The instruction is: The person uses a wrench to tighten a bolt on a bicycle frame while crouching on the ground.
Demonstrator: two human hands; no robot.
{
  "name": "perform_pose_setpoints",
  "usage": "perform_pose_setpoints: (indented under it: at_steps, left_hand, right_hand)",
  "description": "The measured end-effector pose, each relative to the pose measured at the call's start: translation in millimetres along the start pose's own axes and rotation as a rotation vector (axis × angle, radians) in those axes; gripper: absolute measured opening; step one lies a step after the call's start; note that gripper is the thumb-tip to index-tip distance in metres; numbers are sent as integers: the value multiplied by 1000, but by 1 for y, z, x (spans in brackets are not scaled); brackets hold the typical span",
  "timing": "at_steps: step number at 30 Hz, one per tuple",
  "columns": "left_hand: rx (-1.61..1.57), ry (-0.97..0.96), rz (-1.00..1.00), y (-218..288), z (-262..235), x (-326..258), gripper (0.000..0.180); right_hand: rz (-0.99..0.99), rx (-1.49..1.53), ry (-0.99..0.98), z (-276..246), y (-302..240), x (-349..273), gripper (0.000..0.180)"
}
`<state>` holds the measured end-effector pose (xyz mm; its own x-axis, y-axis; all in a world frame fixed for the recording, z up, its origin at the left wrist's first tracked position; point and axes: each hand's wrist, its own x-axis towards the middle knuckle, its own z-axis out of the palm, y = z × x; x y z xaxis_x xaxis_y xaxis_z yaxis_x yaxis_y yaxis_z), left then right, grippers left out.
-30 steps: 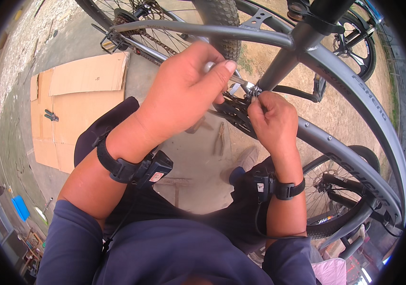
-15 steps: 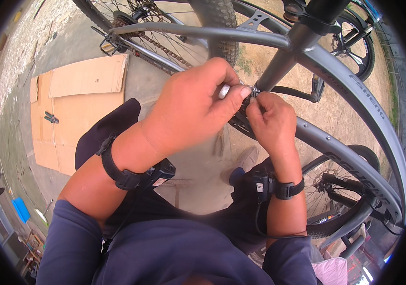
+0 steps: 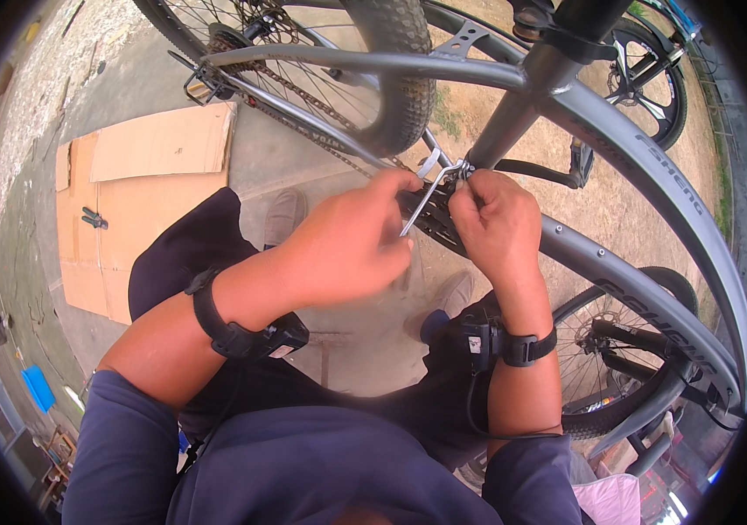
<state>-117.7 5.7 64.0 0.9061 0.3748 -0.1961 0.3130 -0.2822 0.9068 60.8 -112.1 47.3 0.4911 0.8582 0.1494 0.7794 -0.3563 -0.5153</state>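
Left hand [image 3: 347,249] curled, fingers pinched on the long arm of a silver hex key [image 3: 426,194], close above the chainring [image 3: 430,223]. Right hand [image 3: 498,219] fisted, fingertips clamped at the key's bent end beside the grey bicycle frame [image 3: 618,262]. Knobby rear tyre [image 3: 391,79] just behind; flattened cardboard [image 3: 142,201] well apart on the ground.

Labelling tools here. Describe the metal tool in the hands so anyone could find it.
Start at the grey bike frame and follow the seat tube down to the crank, where both hands meet. The hex key is a thin silver L-shaped rod between the left hand and right hand; it is bare bright metal, unlike the dark chain nearby.
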Motion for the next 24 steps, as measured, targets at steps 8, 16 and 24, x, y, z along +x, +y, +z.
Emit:
perform_pose_setpoints:
  at_steps: [8,16,24]
  left_hand:
    - [-263,-141,-186,-16,11,15,33]
    - [-321,-152,-244,-26,16,36,24]
    - [-347,-45,-213,-33,18,41,25]
  right_hand:
    - [-10,-21,-9,-1,0,0,19]
    - [3,-26,-18,-1,0,0,20]
    - [-5,-2,-8,-1,2,0,21]
